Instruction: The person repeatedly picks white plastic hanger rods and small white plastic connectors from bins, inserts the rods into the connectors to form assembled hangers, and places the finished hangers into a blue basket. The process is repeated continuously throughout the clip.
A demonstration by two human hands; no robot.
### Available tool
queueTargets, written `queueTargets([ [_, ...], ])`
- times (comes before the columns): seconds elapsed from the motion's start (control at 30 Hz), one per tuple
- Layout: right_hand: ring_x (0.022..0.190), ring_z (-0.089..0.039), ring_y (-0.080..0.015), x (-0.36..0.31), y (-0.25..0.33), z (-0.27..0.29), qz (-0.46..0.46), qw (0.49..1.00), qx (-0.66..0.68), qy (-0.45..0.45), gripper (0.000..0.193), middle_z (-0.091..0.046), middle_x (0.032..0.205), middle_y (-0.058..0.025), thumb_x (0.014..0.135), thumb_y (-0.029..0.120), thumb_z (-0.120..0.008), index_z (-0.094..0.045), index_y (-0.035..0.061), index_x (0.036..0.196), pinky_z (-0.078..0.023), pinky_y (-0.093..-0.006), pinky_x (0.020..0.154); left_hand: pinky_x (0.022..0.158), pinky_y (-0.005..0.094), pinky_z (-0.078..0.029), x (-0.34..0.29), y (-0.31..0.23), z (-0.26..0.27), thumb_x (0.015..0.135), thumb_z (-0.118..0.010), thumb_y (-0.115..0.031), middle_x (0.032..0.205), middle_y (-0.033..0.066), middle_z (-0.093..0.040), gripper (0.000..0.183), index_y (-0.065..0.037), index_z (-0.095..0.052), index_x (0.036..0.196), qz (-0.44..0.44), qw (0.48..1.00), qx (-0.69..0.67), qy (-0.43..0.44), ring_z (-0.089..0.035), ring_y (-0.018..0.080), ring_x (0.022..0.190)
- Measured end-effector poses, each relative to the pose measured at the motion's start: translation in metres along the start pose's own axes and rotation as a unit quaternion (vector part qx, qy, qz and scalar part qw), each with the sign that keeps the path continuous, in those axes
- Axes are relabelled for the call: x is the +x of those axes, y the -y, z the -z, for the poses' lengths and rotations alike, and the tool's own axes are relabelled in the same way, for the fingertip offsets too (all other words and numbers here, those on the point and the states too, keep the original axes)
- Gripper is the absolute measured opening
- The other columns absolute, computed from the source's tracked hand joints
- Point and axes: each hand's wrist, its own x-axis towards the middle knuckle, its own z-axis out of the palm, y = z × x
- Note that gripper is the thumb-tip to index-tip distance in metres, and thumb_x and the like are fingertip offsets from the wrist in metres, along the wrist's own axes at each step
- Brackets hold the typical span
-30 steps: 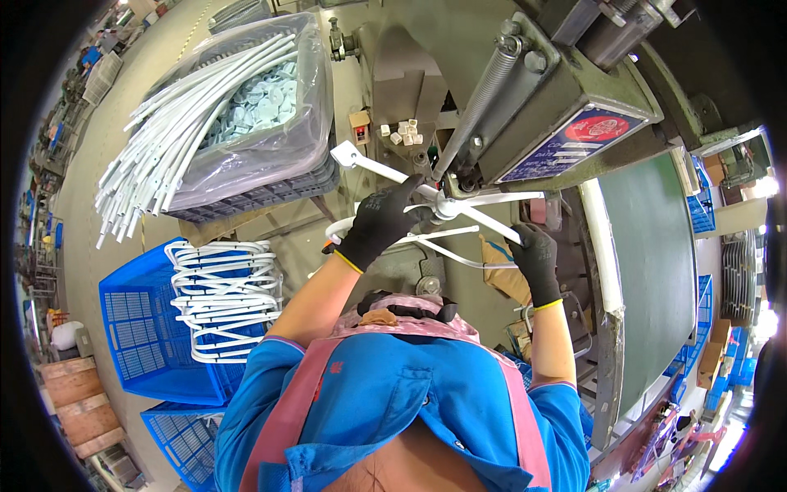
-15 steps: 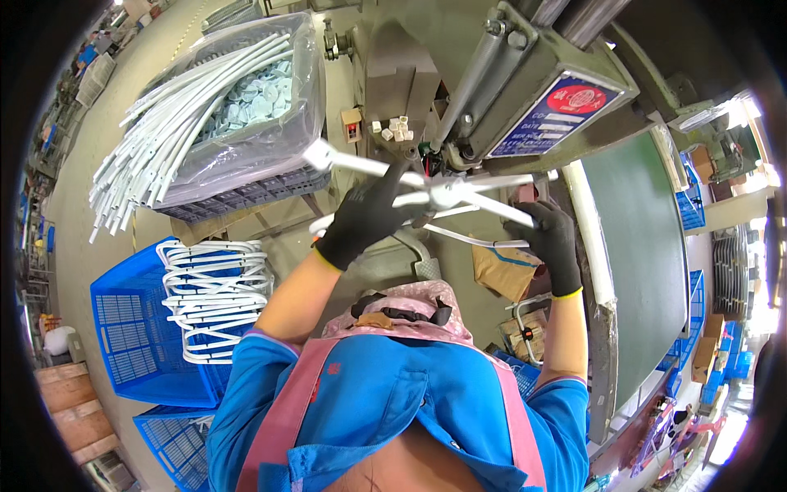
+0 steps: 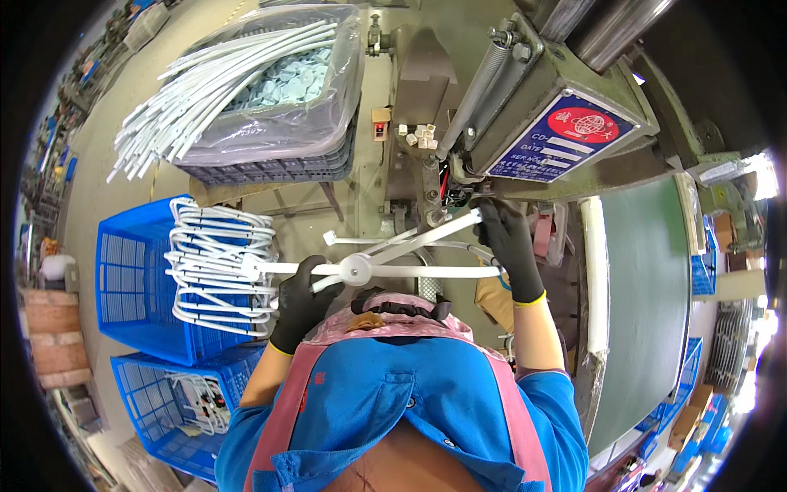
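Observation:
A white tubular frame (image 3: 426, 271) lies across in front of my waist, its bars crossing at a round white disc (image 3: 356, 269) with a small centre hole or rivet. My left hand (image 3: 299, 305), in a black glove with a yellow cuff, is wrapped round the frame's left part, just beside the disc. Black-gloved too, my right hand (image 3: 510, 250) grips the upper end of a slanting bar; its fingertips are partly hidden. Another bar ends close to its palm. Behind the frame stands a heavy press machine (image 3: 566, 123) with a spring and a blue-red plate.
To the left, a blue crate (image 3: 135, 279) bears a stack of bent white tubes (image 3: 221, 271); another blue crate (image 3: 164, 418) stands below. A plastic-lined bin (image 3: 270, 139) holds long white tubes (image 3: 205, 86) and flat discs. A green-topped table (image 3: 643, 303) lies right. White blocks (image 3: 422, 135) sit beside the press.
Both hands have drawn the white tubular frame away from the press, toward my waist. My left hand has moved down and left, and the frame has turned.

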Motion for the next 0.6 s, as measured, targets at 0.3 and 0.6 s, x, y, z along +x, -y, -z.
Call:
queueTargets([
  [0.3,0.076,-0.055,-0.0316,0.040,-0.039,-0.018,0.190,0.963,-0.187,0.027,0.016,-0.060,0.087,-0.0150,0.093,0.016,-0.054,-0.060,0.0025,0.100,-0.045,-0.0412,0.065,0.071,0.0324,-0.053,-0.026,0.016,-0.030,0.075,-0.079,-0.012,0.096,0.0138,-0.065,0.053,-0.004,-0.049,0.118,0.069,0.994,-0.049,-0.069,-0.068,0.0221,0.088],
  [0.6,0.058,-0.053,-0.0175,0.040,-0.047,-0.022,0.218,0.960,-0.175,0.012,0.013,-0.057,0.068,-0.0093,0.095,0.008,-0.050,-0.059,-0.0018,0.095,-0.046,-0.0331,0.057,0.069,0.0345,-0.053,-0.023,0.007,-0.015,0.074,-0.079,-0.015,0.092,0.0137,-0.066,0.052,-0.006,-0.050,0.117,0.039,0.998,-0.002,-0.058,-0.067,0.0259,0.082],
])
